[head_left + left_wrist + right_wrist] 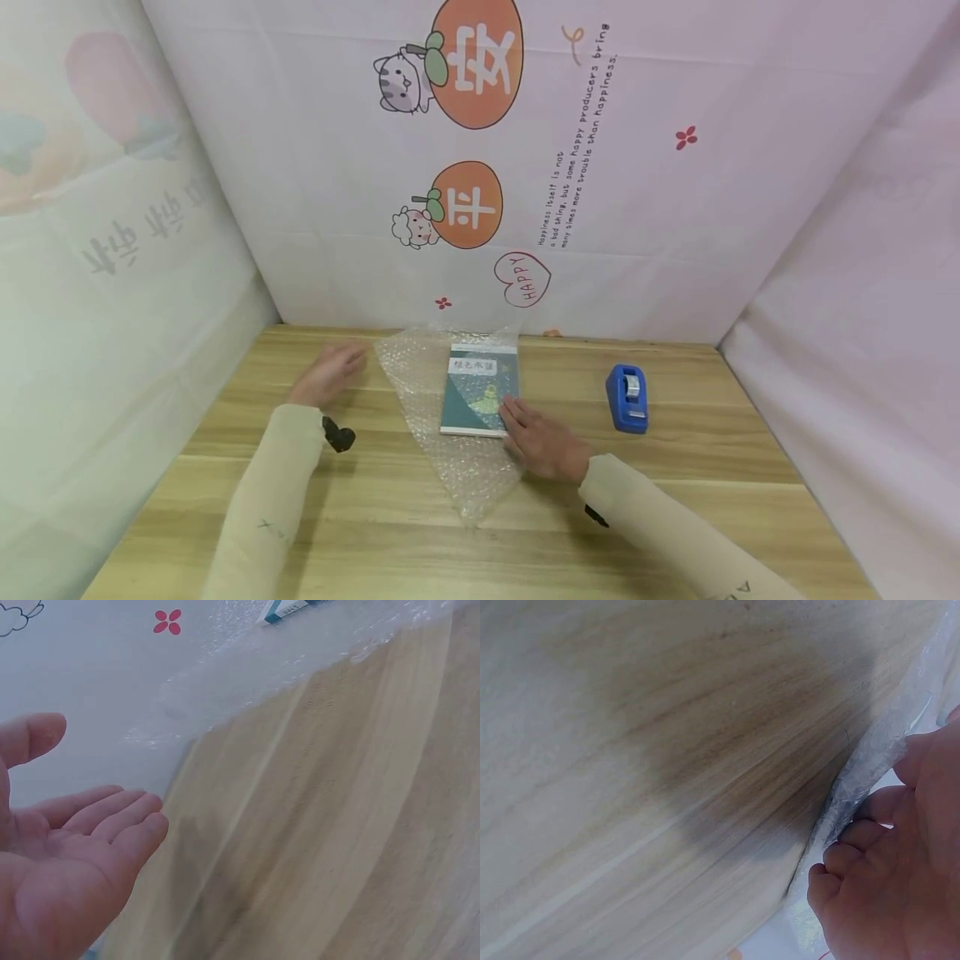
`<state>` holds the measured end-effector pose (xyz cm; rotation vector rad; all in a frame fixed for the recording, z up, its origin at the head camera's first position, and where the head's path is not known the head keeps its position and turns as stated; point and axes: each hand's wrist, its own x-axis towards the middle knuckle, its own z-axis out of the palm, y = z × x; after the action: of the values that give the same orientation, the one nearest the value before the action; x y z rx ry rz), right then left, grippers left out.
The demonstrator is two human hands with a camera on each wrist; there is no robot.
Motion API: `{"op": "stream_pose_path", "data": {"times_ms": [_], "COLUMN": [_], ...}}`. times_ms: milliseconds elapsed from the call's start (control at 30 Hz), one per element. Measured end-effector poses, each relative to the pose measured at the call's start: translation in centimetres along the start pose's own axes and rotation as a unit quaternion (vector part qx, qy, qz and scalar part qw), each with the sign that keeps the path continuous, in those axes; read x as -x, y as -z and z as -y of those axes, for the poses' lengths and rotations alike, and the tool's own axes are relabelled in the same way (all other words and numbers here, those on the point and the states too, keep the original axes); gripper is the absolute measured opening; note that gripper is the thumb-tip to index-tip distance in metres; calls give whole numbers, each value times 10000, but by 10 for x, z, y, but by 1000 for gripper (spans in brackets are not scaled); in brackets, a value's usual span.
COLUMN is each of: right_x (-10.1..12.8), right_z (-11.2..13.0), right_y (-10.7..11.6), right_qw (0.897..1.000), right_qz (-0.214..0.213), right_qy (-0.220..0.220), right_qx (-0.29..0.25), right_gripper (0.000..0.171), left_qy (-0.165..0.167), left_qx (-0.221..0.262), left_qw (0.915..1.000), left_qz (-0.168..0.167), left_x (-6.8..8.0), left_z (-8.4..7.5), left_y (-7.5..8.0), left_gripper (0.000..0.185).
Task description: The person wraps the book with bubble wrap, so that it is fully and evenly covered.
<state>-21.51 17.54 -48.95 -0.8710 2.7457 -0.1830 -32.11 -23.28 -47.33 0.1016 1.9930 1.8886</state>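
A teal book with a white title label lies on a sheet of bubble wrap, whose right part is folded in along the book's right side. My right hand presses on that folded wrap at the book's lower right edge. In the right wrist view its fingers lie against the crinkled bubble wrap. Off to the left of the wrap, my left hand hovers low near the back of the table and holds nothing. The left wrist view shows its palm with the thumb spread apart from the fingers.
A blue tape dispenser with a roll of clear tape stands on the right of the wooden table. A white printed cloth hangs behind the table's back edge, with more cloth at both sides.
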Motion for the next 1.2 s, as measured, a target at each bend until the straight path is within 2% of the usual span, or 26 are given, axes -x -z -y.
{"op": "stream_pose_path", "data": {"times_ms": [133,300,533,767,933,1200], "right_x": [0,0,0,1,2,2], "right_z": [0,-1,-1,-2,0,1], "right_y": [-1,-1,-1,-1,1,2], "right_qw": [10000,10000,10000,9998,9999,9997], "right_qz": [-3,-46,-30,-90,-121,-117], "right_qy": [-11,-8,18,114,119,141], "right_qx": [16,-10,27,99,30,140], "right_gripper": [62,61,61,60,60,60], "left_qy": [-57,4,183,77,167,227], "left_qx": [463,1091,1668,1706,1831,1620], "left_qw": [9987,9930,9852,9846,9828,9865], "left_qz": [228,450,342,375,148,-99], "left_x": [-2,-7,-13,-21,-25,-28], "left_z": [10,19,26,32,36,34], "left_y": [-3,-13,-28,-38,-44,-55], "left_gripper": [62,61,60,56,52,52]}}
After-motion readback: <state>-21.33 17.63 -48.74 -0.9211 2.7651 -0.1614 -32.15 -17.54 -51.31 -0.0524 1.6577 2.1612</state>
